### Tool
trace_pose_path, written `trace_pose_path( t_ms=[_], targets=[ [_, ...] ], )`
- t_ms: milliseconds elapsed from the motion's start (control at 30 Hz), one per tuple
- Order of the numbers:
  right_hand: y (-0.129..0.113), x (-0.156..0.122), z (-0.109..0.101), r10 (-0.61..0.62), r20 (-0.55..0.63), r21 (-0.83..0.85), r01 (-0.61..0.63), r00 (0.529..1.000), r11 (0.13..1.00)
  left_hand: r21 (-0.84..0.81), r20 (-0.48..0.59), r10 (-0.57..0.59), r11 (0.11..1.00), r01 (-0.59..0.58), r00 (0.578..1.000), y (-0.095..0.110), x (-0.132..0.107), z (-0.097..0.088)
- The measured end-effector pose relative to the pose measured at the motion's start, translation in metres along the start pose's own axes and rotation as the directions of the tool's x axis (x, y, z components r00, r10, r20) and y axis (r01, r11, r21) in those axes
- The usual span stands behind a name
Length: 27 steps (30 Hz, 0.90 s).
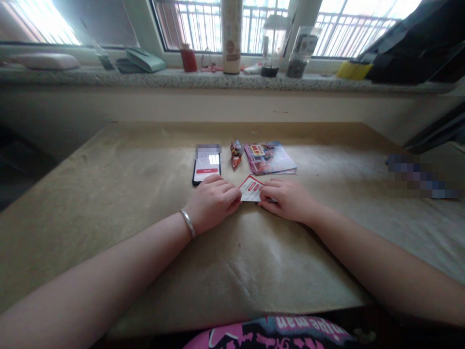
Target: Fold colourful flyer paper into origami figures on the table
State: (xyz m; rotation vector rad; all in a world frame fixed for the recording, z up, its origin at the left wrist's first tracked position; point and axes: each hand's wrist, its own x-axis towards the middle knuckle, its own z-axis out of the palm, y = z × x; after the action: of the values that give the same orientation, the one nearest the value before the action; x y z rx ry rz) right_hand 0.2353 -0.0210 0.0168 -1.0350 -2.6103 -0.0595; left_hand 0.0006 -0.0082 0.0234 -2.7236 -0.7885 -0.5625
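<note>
A small white sheet of paper (250,190) with a red border and red printed boxes lies between my hands, just above or on the table. My left hand (215,201), with a silver bangle at the wrist, pinches its left edge. The right edge is between the closed fingers of my right hand (286,198). Just beyond my left hand a smartphone (207,167) lies face up with its screen lit. Past the paper are a folded red wrapper (236,155) and a stack of colourful printed leaflets (272,157).
The table (163,271) has a tan cover. A blurred-out flat item (421,177) lies at its right side. Along the granite windowsill (203,80) stand a red jar (188,58), a tall cylinder (231,39), clear containers (300,53) and a black bag (403,48).
</note>
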Motion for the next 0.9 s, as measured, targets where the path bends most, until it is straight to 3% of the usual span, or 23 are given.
trace_pose_path(
  t_ms=[200, 367, 900],
  targets=[
    [0.010, -0.001, -0.003, -0.018, 0.009, 0.032, 0.017, 1.000, 0.999, 0.035, -0.016, 0.035, 0.999, -0.034, 0.999, -0.003, 0.000, -0.002],
    [0.021, -0.003, -0.005, 0.004, 0.066, 0.154, -0.014, 0.998, 0.988, 0.051, -0.027, 0.069, 0.996, -0.068, 0.997, -0.006, -0.001, -0.005],
    [0.041, -0.013, -0.004, 0.003, 0.101, 0.265, -0.030, 0.995, 0.964, 0.036, 0.000, 0.052, 0.998, -0.052, 0.999, -0.016, -0.006, -0.005]
  ],
)
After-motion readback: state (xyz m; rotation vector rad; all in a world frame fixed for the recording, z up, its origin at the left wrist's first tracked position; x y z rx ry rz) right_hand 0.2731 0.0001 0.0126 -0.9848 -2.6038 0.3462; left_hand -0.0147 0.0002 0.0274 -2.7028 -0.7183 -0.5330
